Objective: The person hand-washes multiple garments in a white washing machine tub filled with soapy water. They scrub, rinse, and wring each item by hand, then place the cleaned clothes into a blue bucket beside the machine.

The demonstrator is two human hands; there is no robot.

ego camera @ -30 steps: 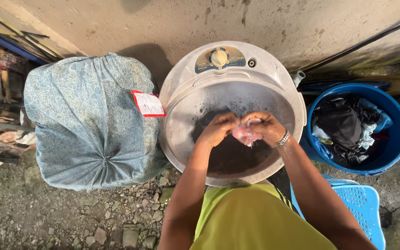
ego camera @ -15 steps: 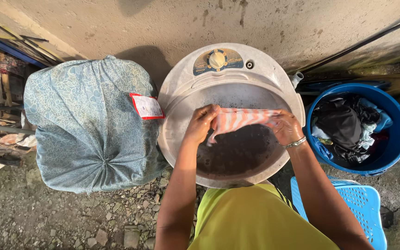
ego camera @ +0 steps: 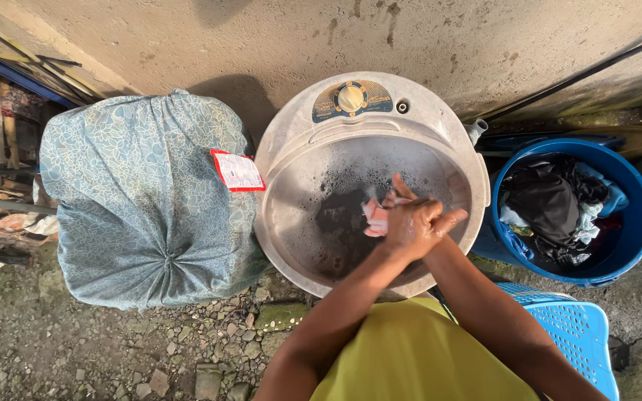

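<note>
Both forearms reach forward, the left hand (ego camera: 409, 223) clasped over the right hand (ego camera: 440, 223), fingers curled.

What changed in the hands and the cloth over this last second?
Half a second ago the pink cloth was stretched wide between both hands; now it is bunched, the left hand and right hand pressed together over the round grey wash tub. Both kept their grip. The tub, blue laundry bucket and floral fabric-covered bundle stayed put.
</note>
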